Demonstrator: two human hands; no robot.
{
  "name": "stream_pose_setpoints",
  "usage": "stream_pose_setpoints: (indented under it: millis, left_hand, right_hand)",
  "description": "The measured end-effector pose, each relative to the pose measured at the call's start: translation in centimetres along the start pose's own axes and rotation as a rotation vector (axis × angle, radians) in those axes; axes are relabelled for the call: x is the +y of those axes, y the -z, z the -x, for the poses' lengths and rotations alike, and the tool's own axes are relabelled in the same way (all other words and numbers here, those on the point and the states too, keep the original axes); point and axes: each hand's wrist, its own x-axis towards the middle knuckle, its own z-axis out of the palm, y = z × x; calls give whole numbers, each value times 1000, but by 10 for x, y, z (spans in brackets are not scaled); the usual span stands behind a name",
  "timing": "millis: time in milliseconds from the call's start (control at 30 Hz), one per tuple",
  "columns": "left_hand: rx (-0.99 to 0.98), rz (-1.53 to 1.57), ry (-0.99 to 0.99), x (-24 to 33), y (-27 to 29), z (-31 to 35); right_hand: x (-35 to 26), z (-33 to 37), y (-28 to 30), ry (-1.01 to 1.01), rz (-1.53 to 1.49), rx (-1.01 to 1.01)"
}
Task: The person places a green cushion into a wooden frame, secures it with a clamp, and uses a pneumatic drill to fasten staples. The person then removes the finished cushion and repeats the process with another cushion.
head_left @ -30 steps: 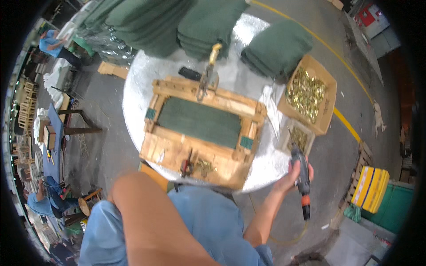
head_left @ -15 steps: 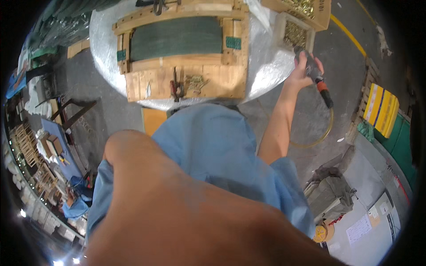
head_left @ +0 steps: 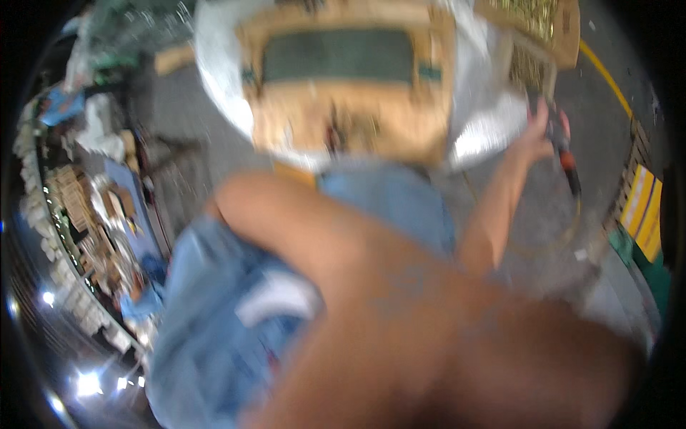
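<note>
At the right, my right hand [head_left: 534, 143] is wrapped round a dark air screwdriver [head_left: 567, 157] with an orange band and a hose trailing from its end. The tool's head is by a bin of brass-coloured screws [head_left: 530, 70]. A bare, bent arm [head_left: 300, 222] fills the foreground, blurred; my left hand does not show. Ahead, a wooden frame [head_left: 350, 104] with a dark green panel [head_left: 339, 57] lies on a table covered in shiny wrap [head_left: 493, 136]. On its near board are a reddish-dark tool [head_left: 332, 136], too smeared to name, and several small pieces.
A carton [head_left: 568, 32] of brass-coloured parts stands behind the screw bin. Farther right are a yellow striped panel [head_left: 643, 214] and a yellow floor line [head_left: 607, 75]. At the left, a blue board [head_left: 128, 200] stands near stacked wooden pieces [head_left: 75, 196].
My view has swung, so the table and frame sit farther right and the picture is blurrier. My right hand still holds the air screwdriver near the screw bin. The foreground arm covers more of my lap.
</note>
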Motion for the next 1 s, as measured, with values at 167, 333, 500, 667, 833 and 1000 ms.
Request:
stream_pose_setpoints:
  millis: [167,333,500,667,833,1000]
  left_hand:
    - [105,-15,100,2,23,16]
    - [698,-460,423,16,102,50]
    - [1175,-604,349,11,183,80]
    - [1347,-638,156,21,221,64]
    - [1325,-838,172,33,242,61]
    - [1408,-994,251,21,259,107]
  right_hand:
    - [-39,-46,-33,136,-132,108]
    - [-70,-25,-30,130,-180,133]
    - [-101,17,-22,118,-315,33]
    - [-109,55,-11,36,-416,-222]
    - [-102,86,-13,48,-394,-422]
    - [-100,112,-22,-46,-361,-518]
